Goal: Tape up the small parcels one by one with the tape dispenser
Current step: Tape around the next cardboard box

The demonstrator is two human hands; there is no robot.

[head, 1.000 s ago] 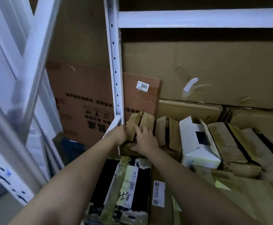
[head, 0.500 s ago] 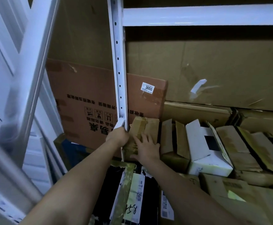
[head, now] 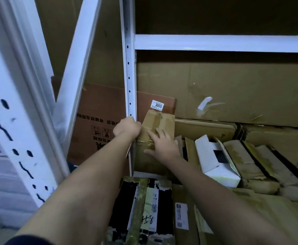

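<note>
Two hands (head: 127,129), one white box (head: 213,160)

1. The small parcel (head: 158,128) is a brown cardboard box standing upright, its closed flaps crossed by glossy tape.
2. It sits at the shelf's left end, just right of the white upright post (head: 129,68).
3. Other small parcels (head: 250,161), brown and white, lie in a row to its right.

The scene was dim and bluish, darkest under the shelf beam (head: 222,42). The white rack post (head: 8,103) at left looked blurred and bent by wide-angle distortion.
</note>
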